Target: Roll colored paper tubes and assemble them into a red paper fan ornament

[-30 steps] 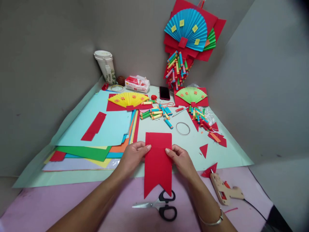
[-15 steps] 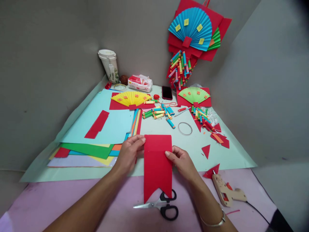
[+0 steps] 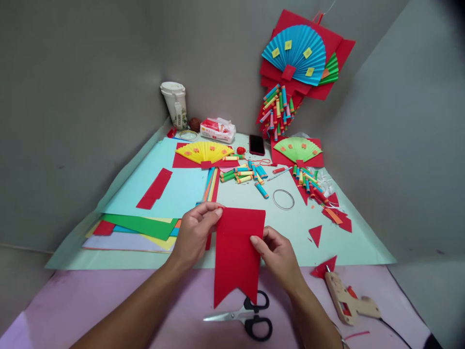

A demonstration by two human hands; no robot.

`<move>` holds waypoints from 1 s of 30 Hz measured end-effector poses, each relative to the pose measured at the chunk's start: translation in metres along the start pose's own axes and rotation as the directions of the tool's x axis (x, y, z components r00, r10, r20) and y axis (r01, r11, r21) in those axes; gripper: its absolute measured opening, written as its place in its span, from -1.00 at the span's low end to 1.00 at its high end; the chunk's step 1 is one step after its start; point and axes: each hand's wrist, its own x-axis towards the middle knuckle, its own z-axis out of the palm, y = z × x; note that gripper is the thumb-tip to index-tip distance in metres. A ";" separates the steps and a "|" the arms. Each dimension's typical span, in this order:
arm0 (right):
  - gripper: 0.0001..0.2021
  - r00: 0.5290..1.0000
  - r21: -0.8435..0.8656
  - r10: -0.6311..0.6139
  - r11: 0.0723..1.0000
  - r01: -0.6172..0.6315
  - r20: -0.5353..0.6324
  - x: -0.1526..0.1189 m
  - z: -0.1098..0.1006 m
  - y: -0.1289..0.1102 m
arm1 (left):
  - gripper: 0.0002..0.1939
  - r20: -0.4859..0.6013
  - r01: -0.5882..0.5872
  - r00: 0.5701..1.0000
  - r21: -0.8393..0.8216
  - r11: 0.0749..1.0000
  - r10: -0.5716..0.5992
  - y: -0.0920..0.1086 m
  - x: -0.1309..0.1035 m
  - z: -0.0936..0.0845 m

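Note:
Between my hands is a piece of red paper (image 3: 240,257), with a V-shaped notch cut in its lower end. My left hand (image 3: 198,230) pinches its top left corner. Its right edge is gripped by my right hand (image 3: 278,254), thumb in front and fingers behind. Just below the notched end lie scissors (image 3: 241,315) with black handles on the pink surface; the paper's right point overlaps the upper handle loop.
A glue gun (image 3: 350,298) lies at the right, by red scraps (image 3: 315,236). Coloured sheets (image 3: 145,220) are stacked left. Rolled paper tubes (image 3: 250,172), a yellow fan (image 3: 205,151), a green fan (image 3: 298,149), a phone (image 3: 256,145) and a cup (image 3: 176,106) sit farther back.
The red paper has tilted slightly, its top leaning right, with both hands still holding it. The whole view has shifted a little, so the table's things appear lower and farther right.

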 end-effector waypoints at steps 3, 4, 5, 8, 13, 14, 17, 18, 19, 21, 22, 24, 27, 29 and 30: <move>-0.73 1.000 -0.002 -0.003 1.000 0.003 0.009 -0.002 0.000 -0.002 | -0.81 0.012 -0.014 1.000 0.020 1.000 0.014 0.001 -0.002 0.000; -0.73 1.000 0.004 0.003 1.000 -0.003 0.015 -0.003 0.000 -0.003 | -0.80 0.013 -0.017 1.000 0.024 1.000 0.017 0.001 -0.003 0.000; -0.73 1.000 0.009 0.010 1.000 -0.011 0.018 -0.004 0.000 -0.004 | -0.80 0.012 -0.018 1.000 0.026 1.000 0.017 0.002 -0.004 0.001; -0.72 0.999 0.015 0.024 1.000 -0.025 0.025 -0.007 -0.001 -0.009 | -0.79 0.006 -0.019 1.000 0.024 1.000 0.019 0.003 -0.006 0.002; -0.72 0.999 0.035 0.029 0.999 -0.030 0.027 -0.012 0.001 -0.014 | -0.78 -0.014 -0.024 1.000 0.009 1.000 0.024 0.007 -0.010 0.002; -0.72 0.999 0.052 0.034 0.998 -0.036 0.033 -0.013 0.002 -0.015 | -0.78 -0.014 -0.024 1.000 0.002 1.000 0.024 0.008 -0.010 0.002; -0.72 0.997 0.108 0.057 0.992 -0.062 0.046 -0.014 0.004 -0.017 | -0.79 -0.013 -0.021 1.000 -0.007 1.000 0.021 0.009 -0.011 0.002; -0.72 0.997 0.122 0.064 0.990 -0.069 0.046 -0.013 0.004 -0.018 | -0.79 -0.013 -0.018 1.000 -0.006 1.000 0.018 0.008 -0.011 0.002; -0.72 0.996 0.135 0.070 0.988 -0.076 0.046 -0.013 0.004 -0.018 | -0.79 -0.013 -0.015 1.000 -0.004 1.000 0.015 0.008 -0.011 0.002; -0.72 0.996 0.161 0.080 0.983 -0.087 0.050 -0.011 0.005 -0.017 | -0.79 -0.010 -0.011 1.000 0.000 1.000 0.011 0.007 -0.009 0.001; -0.72 0.995 0.173 0.084 0.981 -0.092 0.053 -0.010 0.005 -0.017 | -0.79 -0.009 -0.011 1.000 0.003 1.000 0.011 0.006 -0.008 0.001; -0.72 0.994 0.191 0.092 0.976 -0.102 0.058 -0.009 0.006 -0.016 | -0.80 -0.008 -0.016 1.000 0.012 1.000 0.016 0.005 -0.007 0.000; -0.71 0.993 0.202 0.105 0.973 -0.115 0.060 -0.008 0.007 -0.016 | -0.80 -0.010 -0.016 1.000 0.026 1.000 0.016 0.004 -0.005 0.000; -0.70 0.992 0.208 0.111 0.971 -0.121 0.060 -0.008 0.007 -0.017 | -0.80 -0.010 -0.015 1.000 0.030 0.999 0.015 0.004 -0.005 0.000; -0.70 0.992 0.209 0.111 0.970 -0.121 0.061 -0.008 0.007 -0.017 | -0.79 -0.011 -0.014 1.000 0.032 0.999 0.014 0.003 -0.005 0.000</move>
